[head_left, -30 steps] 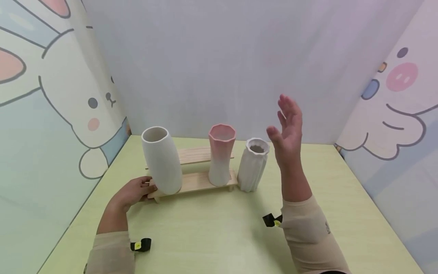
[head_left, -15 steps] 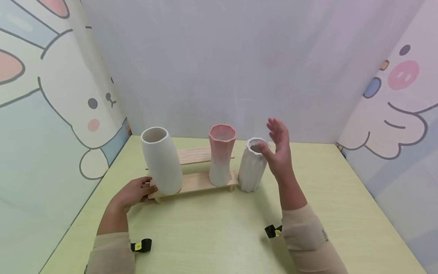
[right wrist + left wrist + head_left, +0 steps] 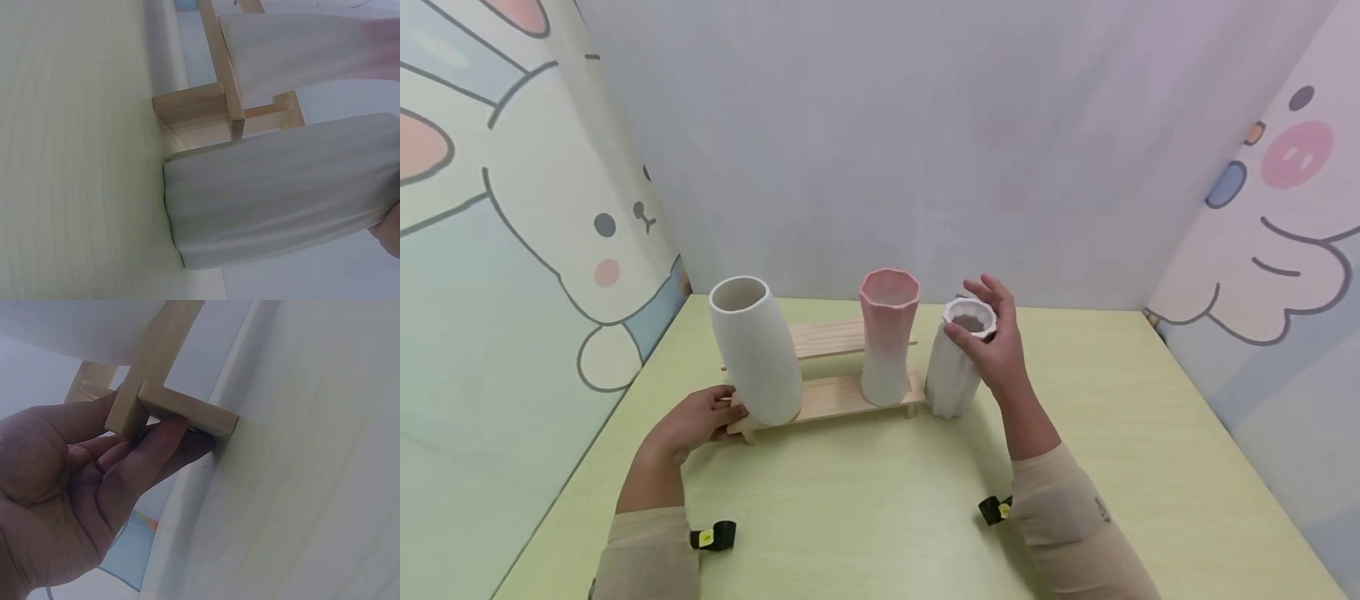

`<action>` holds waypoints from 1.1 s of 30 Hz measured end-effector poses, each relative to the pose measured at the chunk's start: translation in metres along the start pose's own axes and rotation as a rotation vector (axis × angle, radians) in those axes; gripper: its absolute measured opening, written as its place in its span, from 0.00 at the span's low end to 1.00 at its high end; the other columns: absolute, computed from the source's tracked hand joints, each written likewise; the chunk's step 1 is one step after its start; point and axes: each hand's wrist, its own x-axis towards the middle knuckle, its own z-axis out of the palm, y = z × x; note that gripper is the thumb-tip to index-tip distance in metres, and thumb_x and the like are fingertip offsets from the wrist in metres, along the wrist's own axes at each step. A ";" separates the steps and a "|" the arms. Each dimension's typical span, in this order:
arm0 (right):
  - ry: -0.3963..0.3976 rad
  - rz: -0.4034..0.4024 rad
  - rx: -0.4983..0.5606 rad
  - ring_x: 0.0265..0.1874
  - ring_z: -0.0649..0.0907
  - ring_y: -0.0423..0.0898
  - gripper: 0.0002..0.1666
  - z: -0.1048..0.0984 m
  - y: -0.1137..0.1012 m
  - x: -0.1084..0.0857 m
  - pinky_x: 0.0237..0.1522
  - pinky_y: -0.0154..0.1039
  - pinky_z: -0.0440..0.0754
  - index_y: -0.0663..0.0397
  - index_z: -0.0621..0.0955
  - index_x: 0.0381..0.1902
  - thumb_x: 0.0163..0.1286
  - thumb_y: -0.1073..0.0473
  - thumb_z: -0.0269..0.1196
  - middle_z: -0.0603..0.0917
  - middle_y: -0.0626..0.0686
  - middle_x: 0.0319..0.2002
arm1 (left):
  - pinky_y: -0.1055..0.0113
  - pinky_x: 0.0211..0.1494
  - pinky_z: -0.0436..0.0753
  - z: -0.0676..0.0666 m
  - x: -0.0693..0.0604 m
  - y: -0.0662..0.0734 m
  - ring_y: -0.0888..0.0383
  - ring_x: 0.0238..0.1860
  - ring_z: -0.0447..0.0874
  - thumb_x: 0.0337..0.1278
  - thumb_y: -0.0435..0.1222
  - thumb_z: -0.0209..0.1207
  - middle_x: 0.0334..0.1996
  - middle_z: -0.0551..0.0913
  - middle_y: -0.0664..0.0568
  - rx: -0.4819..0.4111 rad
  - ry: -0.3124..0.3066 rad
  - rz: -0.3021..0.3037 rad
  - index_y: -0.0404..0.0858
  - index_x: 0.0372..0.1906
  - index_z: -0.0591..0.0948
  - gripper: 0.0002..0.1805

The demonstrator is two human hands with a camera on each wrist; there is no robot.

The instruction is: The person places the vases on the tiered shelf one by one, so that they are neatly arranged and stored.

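- Two vases look placed: the smooth white vase (image 3: 756, 358) just beside the left hand (image 3: 695, 421), the pink-topped vase (image 3: 886, 350) left of the right hand (image 3: 1002, 343), both on the wooden stand (image 3: 829, 398).
- Left fingers grip the stand's end.
- Right fingers curl round the ribbed vase (image 3: 951, 379), seemingly remaining, on the pale table (image 3: 850, 508) below them.
- Beyond both hands, grey backdrop (image 3: 880, 150).
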 end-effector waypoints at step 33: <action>0.100 0.026 -0.135 0.37 0.81 0.38 0.33 0.009 -0.004 -0.007 0.38 0.31 0.80 0.58 0.70 0.63 0.61 0.58 0.67 0.82 0.60 0.46 | 0.62 0.51 0.84 -0.002 0.003 -0.002 0.55 0.51 0.82 0.69 0.50 0.56 0.63 0.74 0.36 0.034 -0.006 -0.002 0.32 0.72 0.63 0.37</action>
